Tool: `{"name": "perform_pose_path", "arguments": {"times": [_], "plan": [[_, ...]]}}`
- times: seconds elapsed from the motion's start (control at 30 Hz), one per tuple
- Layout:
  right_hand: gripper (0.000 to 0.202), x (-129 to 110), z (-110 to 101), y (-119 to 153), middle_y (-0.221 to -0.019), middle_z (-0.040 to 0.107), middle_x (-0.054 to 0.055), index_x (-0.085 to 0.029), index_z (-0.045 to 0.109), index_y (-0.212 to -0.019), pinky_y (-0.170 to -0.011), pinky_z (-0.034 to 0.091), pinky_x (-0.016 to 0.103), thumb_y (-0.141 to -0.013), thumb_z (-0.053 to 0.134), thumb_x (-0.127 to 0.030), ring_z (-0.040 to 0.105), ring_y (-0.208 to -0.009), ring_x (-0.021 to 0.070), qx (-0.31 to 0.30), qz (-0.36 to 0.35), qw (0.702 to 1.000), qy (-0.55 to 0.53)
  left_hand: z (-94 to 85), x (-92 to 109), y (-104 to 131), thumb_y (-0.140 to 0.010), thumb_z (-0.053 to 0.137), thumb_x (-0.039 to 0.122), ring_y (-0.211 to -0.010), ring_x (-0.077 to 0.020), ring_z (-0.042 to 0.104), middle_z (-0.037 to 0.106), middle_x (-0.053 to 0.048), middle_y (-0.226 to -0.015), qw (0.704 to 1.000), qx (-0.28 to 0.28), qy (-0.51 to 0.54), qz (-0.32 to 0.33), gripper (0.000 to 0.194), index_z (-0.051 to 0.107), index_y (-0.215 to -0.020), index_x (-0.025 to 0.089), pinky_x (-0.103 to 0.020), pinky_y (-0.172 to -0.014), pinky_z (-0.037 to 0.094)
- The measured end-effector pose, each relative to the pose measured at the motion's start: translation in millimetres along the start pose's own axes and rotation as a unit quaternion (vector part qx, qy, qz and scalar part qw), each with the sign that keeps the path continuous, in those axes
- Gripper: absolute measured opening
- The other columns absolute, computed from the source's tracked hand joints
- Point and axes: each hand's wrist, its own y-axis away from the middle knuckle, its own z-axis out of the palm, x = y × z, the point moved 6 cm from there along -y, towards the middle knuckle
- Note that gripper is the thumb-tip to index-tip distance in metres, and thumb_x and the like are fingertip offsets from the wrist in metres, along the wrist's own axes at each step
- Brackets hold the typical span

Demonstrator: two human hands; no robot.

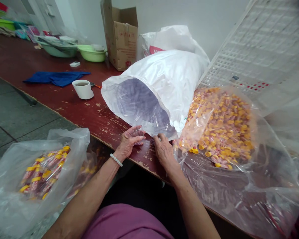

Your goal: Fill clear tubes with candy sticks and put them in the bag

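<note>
My left hand (129, 141), with a beaded bracelet on the wrist, is closed around clear plastic tubes (138, 135) just in front of a white sack. My right hand (163, 149) rests at the sack's lower lip, its fingers bent down; what they pinch, if anything, is hidden. The white sack (174, 79) lies on its side with its mouth facing me, and many clear tubes (136, 99) fill it. Right of it, a clear plastic bag (239, 182) is spread open under a heap of small pieces with yellow caps (224, 129) and pink-red printed bodies.
At lower left a plastic bag (5, 186) holds yellow-capped tubes (43, 172). A white cup (83, 89) of dark liquid stands on the red table (62, 103) near a blue cloth (57, 78). Behind are basins (92, 54), a cardboard box (124, 43) and a tilted white crate (259, 56).
</note>
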Motion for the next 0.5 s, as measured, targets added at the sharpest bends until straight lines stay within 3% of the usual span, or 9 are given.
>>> {"name": "perform_pose_path", "arguments": {"times": [0.23, 0.33, 0.4, 0.5], "plan": [[0.019, 7.1, -3.1, -0.2, -0.095, 0.058, 0.009, -0.02, 0.054, -0.096, -0.069, 0.044, 0.03, -0.087, 0.041, -0.01, 0.055, -0.084, 0.0202, 0.018, -0.005, 1.0, 0.0, 5.1, 1.2, 1.9, -0.058, 0.078, 0.018, -0.086, -0.0208, 0.067, 0.067, -0.005, -0.097, 1.0, -0.009, 0.004, -0.015, 0.06, 0.057, -0.114, 0.019, -0.026, -0.058, 0.055], [0.015, 8.5, -9.3, 3.3, -0.098, 0.059, 0.01, -0.018, 0.052, -0.101, -0.076, 0.046, 0.034, -0.087, 0.048, -0.02, 0.057, -0.09, 0.0215, 0.075, 0.036, 0.991, -0.107, 6.8, -1.1, 2.3, -0.057, 0.078, 0.017, -0.083, -0.0195, 0.067, 0.067, -0.006, -0.097, 0.999, -0.008, -0.033, 0.001, 0.058, 0.059, -0.112, 0.016, -0.025, -0.06, 0.054], [0.022, 9.6, -10.8, 7.9, -0.094, 0.061, 0.006, -0.019, 0.05, -0.104, -0.077, 0.048, 0.034, -0.085, 0.053, -0.028, 0.059, -0.084, 0.0188, 0.116, 0.091, 0.948, -0.281, 10.1, -2.3, 3.3, -0.058, 0.077, 0.017, -0.085, -0.0189, 0.066, 0.068, -0.007, -0.098, 0.997, -0.025, -0.075, 0.027, 0.055, 0.061, -0.111, 0.014, -0.026, -0.067, 0.054], [0.026, 1.5, -0.9, 13.1, -0.091, 0.063, 0.002, -0.021, 0.049, -0.104, -0.069, 0.051, 0.028, -0.083, 0.055, -0.034, 0.061, -0.073, 0.0137, 0.099, 0.146, 0.827, -0.533, 18.2, -5.5, 5.5, -0.062, 0.074, 0.018, -0.094, -0.021, 0.064, 0.068, -0.01, -0.105, 0.981, -0.078, -0.169, 0.052, 0.056, 0.06, -0.116, 0.013, -0.029, -0.079, 0.052]]}}
